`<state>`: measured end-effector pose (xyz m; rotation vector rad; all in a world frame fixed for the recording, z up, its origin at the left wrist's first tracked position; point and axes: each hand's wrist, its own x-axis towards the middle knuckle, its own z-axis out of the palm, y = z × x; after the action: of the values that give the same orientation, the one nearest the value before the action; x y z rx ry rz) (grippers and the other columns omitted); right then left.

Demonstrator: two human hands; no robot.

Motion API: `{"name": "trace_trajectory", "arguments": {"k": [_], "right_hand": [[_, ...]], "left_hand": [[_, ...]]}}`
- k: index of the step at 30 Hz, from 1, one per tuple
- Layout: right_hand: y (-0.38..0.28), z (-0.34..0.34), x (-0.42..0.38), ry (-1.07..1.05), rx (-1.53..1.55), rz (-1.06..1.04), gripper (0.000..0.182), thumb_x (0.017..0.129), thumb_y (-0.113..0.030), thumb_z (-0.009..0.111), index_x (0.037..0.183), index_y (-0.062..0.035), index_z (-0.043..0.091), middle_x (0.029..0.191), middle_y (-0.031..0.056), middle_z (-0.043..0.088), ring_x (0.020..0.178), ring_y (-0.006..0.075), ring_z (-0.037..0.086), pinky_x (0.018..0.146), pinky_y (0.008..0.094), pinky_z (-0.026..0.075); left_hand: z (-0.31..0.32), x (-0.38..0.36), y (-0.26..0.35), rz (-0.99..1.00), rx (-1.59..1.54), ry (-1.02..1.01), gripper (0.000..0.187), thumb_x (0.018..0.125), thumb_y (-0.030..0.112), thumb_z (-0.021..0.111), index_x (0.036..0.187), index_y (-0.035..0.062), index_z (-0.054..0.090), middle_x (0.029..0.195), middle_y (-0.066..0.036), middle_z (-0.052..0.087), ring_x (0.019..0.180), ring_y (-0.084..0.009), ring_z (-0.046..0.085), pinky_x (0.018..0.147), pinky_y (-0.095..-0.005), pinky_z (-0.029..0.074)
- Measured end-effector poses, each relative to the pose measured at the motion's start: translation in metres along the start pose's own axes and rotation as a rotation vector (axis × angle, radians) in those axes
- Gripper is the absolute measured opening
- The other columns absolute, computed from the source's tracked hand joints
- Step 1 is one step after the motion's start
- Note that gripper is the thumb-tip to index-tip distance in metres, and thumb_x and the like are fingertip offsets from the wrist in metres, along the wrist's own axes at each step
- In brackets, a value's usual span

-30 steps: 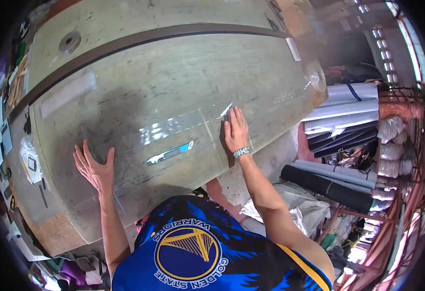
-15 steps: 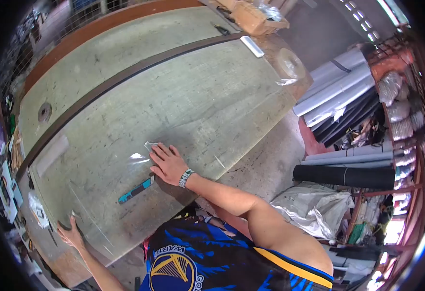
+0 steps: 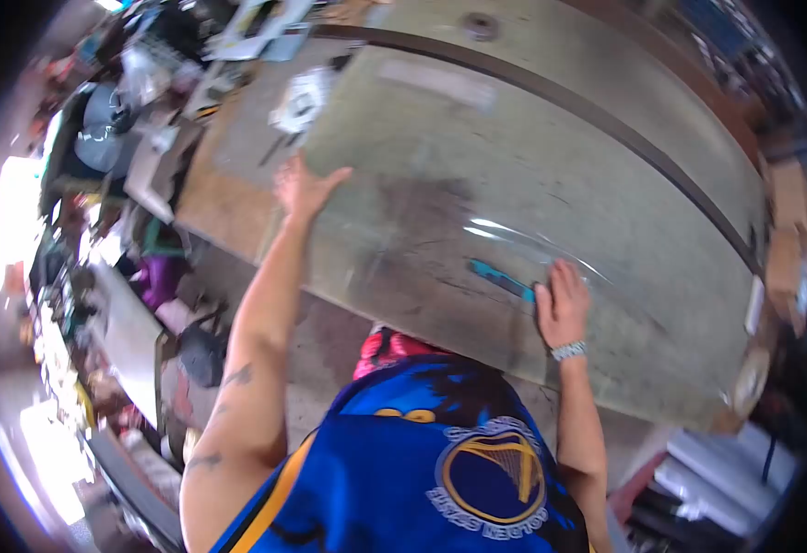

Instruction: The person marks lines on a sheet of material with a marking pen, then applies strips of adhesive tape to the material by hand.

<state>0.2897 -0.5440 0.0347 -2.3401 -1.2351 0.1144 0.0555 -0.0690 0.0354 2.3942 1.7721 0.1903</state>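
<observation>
A clear plastic sheet (image 3: 422,207) lies over the greenish tabletop (image 3: 597,147), its outline hard to follow apart from shiny creases. My left hand (image 3: 304,188) rests at the left end of the tabletop, thumb and fingers spread, holding nothing. On the right, my right hand (image 3: 565,302) lies flat on the sheet near a bright fold, with its fingers stretched out. Just left of that hand is a teal and black cutter (image 3: 503,279). Whether the cutter is over or under the sheet, I cannot tell.
A long dark metal bar (image 3: 551,89) crosses the table beyond my hands. A tape roll (image 3: 481,27) sits past it. A white packet (image 3: 302,100) lies near my left hand. Silvery rolls (image 3: 717,484) stand at the lower right, and cardboard boxes (image 3: 788,230) at the right.
The view has swung to the left, so the table appears rotated. My left hand is still at the table's left end, my right hand still beside the cutter; both remain spread.
</observation>
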Motion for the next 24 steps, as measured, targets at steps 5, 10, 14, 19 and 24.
{"name": "trace_trajectory", "arguments": {"k": [5,10,14,19,24], "right_hand": [[0.045,-0.030,-0.021,0.325,-0.216,0.332,0.057,0.089,-0.005,0.064,0.145,-0.0087,0.057,0.156,0.0190,0.050,0.147,0.0408,0.044,0.119,0.0565,0.035],[0.164,-0.063,-0.102,0.185,-0.400,0.752,0.074,0.075,0.003,0.066,0.145,-0.0169,0.057,0.156,0.0175,0.050,0.148,0.0393,0.043,0.117,0.0581,0.037],[0.177,-0.112,-0.127,0.065,-0.414,0.580,0.049,0.074,-0.006,0.068,0.121,-0.0154,0.066,0.145,0.0112,0.059,0.144,0.0369,0.046,0.115,0.0555,0.039],[0.215,-0.173,-0.161,-0.161,-0.494,0.619,0.018,0.074,-0.020,0.073,0.089,-0.0119,0.072,0.125,0.0117,0.069,0.129,0.0316,0.059,0.115,0.0547,0.038],[0.282,-0.246,-0.234,-0.362,-0.579,1.011,0.025,0.078,-0.028,0.073,0.099,-0.0143,0.077,0.105,0.0131,0.078,0.106,0.0313,0.073,0.114,0.0554,0.037]], "left_hand": [[0.013,0.009,-0.014,0.071,-0.086,0.057,0.118,0.069,0.074,0.084,0.157,0.0063,0.045,0.155,-0.021,0.052,0.143,-0.0418,0.047,0.117,-0.0578,0.036],[0.018,0.010,-0.019,0.141,0.015,0.167,0.100,0.073,0.072,0.083,0.148,0.0095,0.059,0.150,-0.017,0.059,0.135,-0.0384,0.057,0.112,-0.0534,0.045],[0.018,0.012,-0.022,0.226,-0.028,0.133,0.089,0.086,0.067,0.075,0.149,0.0067,0.058,0.151,-0.016,0.058,0.135,-0.0384,0.056,0.113,-0.0518,0.045],[0.039,0.019,-0.047,0.270,0.017,0.202,0.087,0.090,0.065,0.073,0.147,0.0019,0.057,0.150,-0.022,0.057,0.136,-0.0408,0.054,0.114,-0.0506,0.043],[0.022,-0.029,0.003,0.259,0.008,0.273,0.110,0.073,0.084,0.075,0.135,-0.0065,0.064,0.125,-0.031,0.065,0.120,-0.0522,0.060,0.103,-0.0664,0.045]]}}
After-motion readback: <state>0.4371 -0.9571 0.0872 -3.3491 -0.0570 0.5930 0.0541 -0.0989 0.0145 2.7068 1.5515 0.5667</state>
